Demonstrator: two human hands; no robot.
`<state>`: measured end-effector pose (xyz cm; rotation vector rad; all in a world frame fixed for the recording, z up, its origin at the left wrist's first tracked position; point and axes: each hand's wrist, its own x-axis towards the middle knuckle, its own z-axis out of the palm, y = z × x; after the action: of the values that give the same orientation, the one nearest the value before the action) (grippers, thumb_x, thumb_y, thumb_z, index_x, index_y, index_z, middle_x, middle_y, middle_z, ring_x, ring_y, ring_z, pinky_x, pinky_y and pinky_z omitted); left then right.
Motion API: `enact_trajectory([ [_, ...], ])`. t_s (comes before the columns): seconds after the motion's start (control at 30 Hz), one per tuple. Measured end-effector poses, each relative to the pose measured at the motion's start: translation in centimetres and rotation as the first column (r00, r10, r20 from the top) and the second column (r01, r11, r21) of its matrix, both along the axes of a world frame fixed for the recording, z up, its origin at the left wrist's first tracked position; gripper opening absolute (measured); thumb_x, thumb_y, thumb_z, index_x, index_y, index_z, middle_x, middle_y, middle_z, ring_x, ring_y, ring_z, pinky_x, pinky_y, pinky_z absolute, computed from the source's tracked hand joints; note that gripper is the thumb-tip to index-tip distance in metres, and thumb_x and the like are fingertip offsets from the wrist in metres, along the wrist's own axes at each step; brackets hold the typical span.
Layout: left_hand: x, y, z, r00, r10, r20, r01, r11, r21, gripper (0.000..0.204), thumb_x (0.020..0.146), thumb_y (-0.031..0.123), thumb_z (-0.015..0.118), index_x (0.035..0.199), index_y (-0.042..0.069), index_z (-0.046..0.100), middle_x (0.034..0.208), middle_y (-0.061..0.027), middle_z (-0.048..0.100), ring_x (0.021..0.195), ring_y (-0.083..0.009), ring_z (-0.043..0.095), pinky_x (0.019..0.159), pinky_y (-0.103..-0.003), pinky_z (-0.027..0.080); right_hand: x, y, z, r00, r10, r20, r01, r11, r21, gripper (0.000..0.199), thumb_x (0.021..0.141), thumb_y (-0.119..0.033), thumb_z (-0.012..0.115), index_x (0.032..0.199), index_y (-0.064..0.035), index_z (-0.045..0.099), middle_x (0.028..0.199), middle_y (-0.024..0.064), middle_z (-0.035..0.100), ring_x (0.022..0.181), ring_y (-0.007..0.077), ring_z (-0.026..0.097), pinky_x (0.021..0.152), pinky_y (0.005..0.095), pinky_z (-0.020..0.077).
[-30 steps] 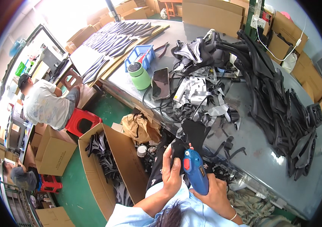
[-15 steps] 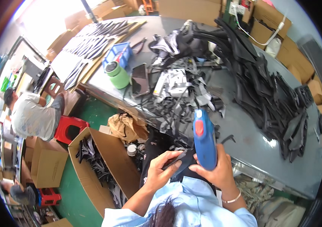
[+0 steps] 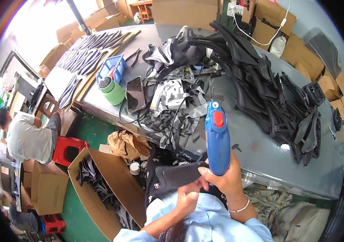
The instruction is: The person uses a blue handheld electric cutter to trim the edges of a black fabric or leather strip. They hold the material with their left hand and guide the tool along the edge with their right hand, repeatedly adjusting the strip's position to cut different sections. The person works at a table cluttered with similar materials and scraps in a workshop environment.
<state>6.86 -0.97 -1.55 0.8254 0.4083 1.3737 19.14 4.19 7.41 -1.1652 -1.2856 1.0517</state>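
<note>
Low in the frame's centre, the right hand (image 3: 226, 177) has its grip closed round a blue glue gun (image 3: 217, 137), nozzle pointing up. The left hand (image 3: 188, 195) pinches a dark fabric piece (image 3: 176, 175) just beside it; that looks light and floppy, best held by its edge.

Bright daylight glare blown out at upper left, strong fisheye bending, dark vignetted corners.
</note>
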Motion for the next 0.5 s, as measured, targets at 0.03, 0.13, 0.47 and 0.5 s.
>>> enact_trajectory([
  [0.03, 0.4, 1.0, 1.0, 0.997, 0.048, 0.053, -0.043, 0.995, -0.092, 0.047, 0.089, 0.042, 0.057, 0.113, 0.002, 0.053, 0.114, -0.0142, 0.055, 0.106, -0.0258, 0.054, 0.093, -0.04, 0.041, 0.2, -0.3, 0.2, 1.0, 0.005, -0.016, -0.006, 0.999, -0.043, 0.042, 0.069, -0.015, 0.078, 0.097, -0.0028, 0.05, 0.078, 0.0033, 0.056, 0.07, 0.011, 0.054, 0.065, 0.0282, 0.0465],
  [0.13, -0.3, 2.9, 3.5, 0.982, 0.131, 0.133, -0.109, 0.981, -0.163, 0.051, 0.09, 0.04, 0.056, 0.124, 0.003, 0.046, 0.119, -0.0165, 0.052, 0.111, -0.0274, 0.051, 0.1, -0.043, 0.037, -0.6, -0.2, 0.2, 1.0, 0.02, -0.011, -0.02, 1.0, -0.005, 0.046, 0.068, -0.018, 0.081, 0.097, -0.0016, 0.049, 0.083, 0.0095, 0.064, 0.08, 0.0172, 0.065, 0.07, 0.0297, 0.0503],
  [0.47, -3.6, 5.6, 6.7, 0.796, 0.549, 0.255, -0.572, 0.82, 0.019, 0.046, 0.096, 0.046, 0.04, 0.131, 0.016, 0.039, 0.129, -0.0128, 0.052, 0.117, -0.0255, 0.052, 0.097, -0.037, 0.045, -1.2, -4.2, -1.1, 0.818, 0.151, 0.555, -0.268, 0.954, 0.135, 0.051, 0.066, -0.029, 0.082, 0.094, 0.0009, 0.051, 0.067, 0.0118, 0.062, 0.057, 0.0272, 0.064, 0.052, 0.0341, 0.0507],
  [0.5, -3.8, 5.7, 6.7, 0.768, 0.575, 0.282, -0.605, 0.796, 0.025, 0.047, 0.096, 0.047, 0.04, 0.131, 0.016, 0.038, 0.129, -0.0129, 0.052, 0.118, -0.025, 0.052, 0.097, -0.037, 0.045, -1.4, -4.4, -1.4, 0.823, 0.157, 0.547, -0.277, 0.95, 0.143, 0.052, 0.065, -0.029, 0.082, 0.093, 0.0006, 0.051, 0.066, 0.0121, 0.062, 0.057, 0.0274, 0.064, 0.052, 0.0342, 0.0505],
])
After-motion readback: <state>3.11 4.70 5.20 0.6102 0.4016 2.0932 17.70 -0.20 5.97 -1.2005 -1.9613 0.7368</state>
